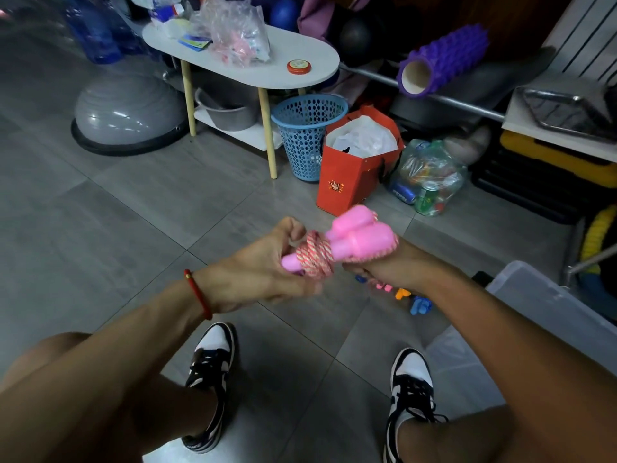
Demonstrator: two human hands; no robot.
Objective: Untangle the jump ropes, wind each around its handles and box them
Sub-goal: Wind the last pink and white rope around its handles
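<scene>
— Jump rope (315,259), pink, held above the red bag (354,162)?
— Yes; left hand (267,269) pinches the coils, right hand (384,265) clenches the handles (357,235). Winding looks nearly finished; tucking the end, then boxing, likely follows.

Both forearms reaching forward over the knees, left hand (263,265) curled around the handles (350,238) at their wound end, fingers pinching rope (315,257), right hand (384,269) gripping beneath the handles' far end, wrists nearly touching
</scene>
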